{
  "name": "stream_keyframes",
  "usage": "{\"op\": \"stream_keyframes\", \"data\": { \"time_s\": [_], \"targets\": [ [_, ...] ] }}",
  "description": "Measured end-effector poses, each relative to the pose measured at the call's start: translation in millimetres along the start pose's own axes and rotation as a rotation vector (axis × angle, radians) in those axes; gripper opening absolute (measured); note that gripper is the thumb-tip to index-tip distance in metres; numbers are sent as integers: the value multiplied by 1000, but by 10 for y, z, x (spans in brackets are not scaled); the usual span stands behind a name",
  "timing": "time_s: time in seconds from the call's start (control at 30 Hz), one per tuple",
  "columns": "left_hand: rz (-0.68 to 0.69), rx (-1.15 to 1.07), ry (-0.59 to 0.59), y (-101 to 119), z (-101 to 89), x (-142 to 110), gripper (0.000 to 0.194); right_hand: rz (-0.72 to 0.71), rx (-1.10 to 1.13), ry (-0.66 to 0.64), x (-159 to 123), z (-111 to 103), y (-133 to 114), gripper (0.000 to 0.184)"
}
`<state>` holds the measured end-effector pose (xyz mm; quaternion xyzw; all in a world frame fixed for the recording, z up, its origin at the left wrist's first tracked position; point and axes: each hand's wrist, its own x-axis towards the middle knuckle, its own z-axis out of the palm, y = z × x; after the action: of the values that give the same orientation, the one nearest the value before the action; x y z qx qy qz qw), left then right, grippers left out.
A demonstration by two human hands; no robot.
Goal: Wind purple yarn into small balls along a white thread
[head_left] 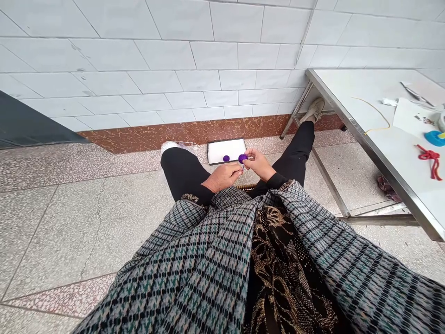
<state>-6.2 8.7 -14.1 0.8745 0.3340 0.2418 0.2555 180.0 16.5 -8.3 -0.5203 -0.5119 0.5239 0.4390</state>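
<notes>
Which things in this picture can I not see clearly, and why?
All in the head view:
Purple round piece: partly covered by the right hand.
Left hand: what, if anything, it pinches is too small to tell.
White shoe: mostly hidden behind the left knee.
White round thing: cut off by the picture's right edge.

**Close together, fingers pinched**

The person's bare left hand (224,177) is back-upward, fingers bunched and pointing toward its partner. Just beside it, the bare right hand (259,164) angles inward, thumb and fingers set in a pinch.
</notes>
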Motion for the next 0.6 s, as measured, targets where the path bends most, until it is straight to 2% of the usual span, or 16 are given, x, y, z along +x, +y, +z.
{"op": "stream_keyframes", "data": {
  "time_s": [0.1,0.2,0.3,0.37,0.43,0.5,0.6],
  "targets": [
    [-20,44,47,11,-93,12,23,-15,-183,-25,-6,7,5,28],
    [-74,51,139,-20,-151,41,20,-7,-266,-169,-38,26,-17,21],
    [-146,0,230,-92,-133,64,18,69,-101,-296,-79,51,-48,24],
    [-206,-55,273,-140,-78,68,17,110,60,-329,-98,63,-69,27],
    [-263,-109,270,-173,-3,62,18,115,180,-307,-101,66,-84,28],
    [-283,-156,209,-182,69,51,20,111,250,-232,-86,60,-84,27],
    [-203,-183,97,-159,137,36,20,109,259,-103,-35,33,-42,25]
  ]
}}
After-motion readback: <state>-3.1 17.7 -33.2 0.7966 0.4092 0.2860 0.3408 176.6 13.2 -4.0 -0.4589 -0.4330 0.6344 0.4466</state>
